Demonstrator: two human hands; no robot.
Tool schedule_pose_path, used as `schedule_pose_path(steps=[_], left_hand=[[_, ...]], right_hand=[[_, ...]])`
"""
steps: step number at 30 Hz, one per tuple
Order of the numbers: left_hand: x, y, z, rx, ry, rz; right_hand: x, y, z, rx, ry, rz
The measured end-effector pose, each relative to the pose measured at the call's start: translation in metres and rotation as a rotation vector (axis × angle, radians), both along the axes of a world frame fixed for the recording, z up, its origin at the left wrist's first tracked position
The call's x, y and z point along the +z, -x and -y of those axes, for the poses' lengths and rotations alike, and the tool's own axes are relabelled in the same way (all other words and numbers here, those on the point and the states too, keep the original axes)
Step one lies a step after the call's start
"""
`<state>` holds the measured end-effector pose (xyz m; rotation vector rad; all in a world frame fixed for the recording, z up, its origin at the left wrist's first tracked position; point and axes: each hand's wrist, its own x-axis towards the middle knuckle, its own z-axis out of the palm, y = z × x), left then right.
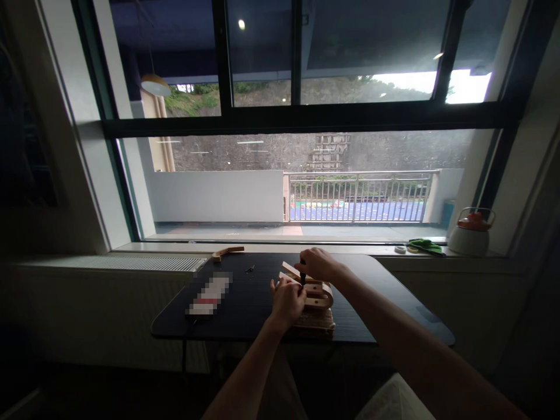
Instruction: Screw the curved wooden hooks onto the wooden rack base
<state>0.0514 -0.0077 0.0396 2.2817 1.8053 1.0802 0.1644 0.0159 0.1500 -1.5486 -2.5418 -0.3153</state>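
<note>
A light wooden assembly (315, 293) of curved and flat pieces sits near the front middle of a black table (245, 303). My left hand (286, 300) is closed on its near left side, steadying it. My right hand (315, 264) is closed round a small dark tool (302, 274) that stands upright on top of the wood. A few small dark screws (249, 269) lie on the table to the left of the assembly. A separate curved wooden piece (227, 252) lies at the table's far left edge.
A blurred white and red rectangle (209, 296) lies on the table's left part. On the window sill to the right stand a white and orange kettle (471, 231), a green cloth (426, 246) and a tape roll (400, 249). A radiator grille (144, 263) runs along the left.
</note>
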Motion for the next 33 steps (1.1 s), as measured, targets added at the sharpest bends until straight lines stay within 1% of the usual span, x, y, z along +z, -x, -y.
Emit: schedule_pose_path(steps=[2, 5, 7, 11, 14, 17, 19, 21, 24, 28, 31, 33], left_hand=[[-0.001, 0.0, -0.001, 0.001, -0.001, -0.006], [-0.004, 0.0, -0.003, 0.015, -0.017, -0.006], [-0.006, 0.0, -0.004, 0.015, -0.031, -0.008], [-0.005, 0.0, -0.003, 0.016, -0.033, -0.018], [-0.003, 0.0, -0.003, 0.008, -0.007, -0.016], [-0.004, 0.0, -0.003, 0.011, 0.0, -0.012], [-0.004, 0.0, -0.003, 0.012, -0.012, -0.006], [-0.003, 0.0, -0.004, 0.01, -0.008, 0.017], [0.002, 0.001, -0.005, 0.019, 0.025, 0.096], [0.009, 0.001, -0.007, 0.015, 0.04, 0.13], [0.011, 0.001, -0.008, 0.01, 0.043, 0.121], [0.011, 0.001, -0.008, 0.02, 0.044, 0.115]], right_hand=[[0.0, 0.001, 0.0, -0.026, 0.006, 0.026], [0.002, -0.001, 0.002, 0.05, 0.044, 0.035], [0.002, -0.002, 0.004, 0.082, 0.042, 0.035], [-0.002, 0.002, 0.007, 0.016, -0.001, 0.037], [0.001, 0.005, 0.006, -0.008, 0.008, 0.051], [0.006, 0.004, 0.003, 0.023, 0.028, 0.058], [0.005, 0.002, 0.002, 0.055, 0.037, 0.052], [0.002, 0.001, 0.002, 0.057, 0.032, 0.042], [-0.002, 0.006, 0.004, 0.022, 0.014, 0.03], [0.005, 0.011, 0.007, 0.016, 0.026, 0.032], [0.01, 0.007, 0.005, 0.078, 0.077, 0.042], [0.009, 0.005, 0.003, 0.119, 0.087, 0.026]])
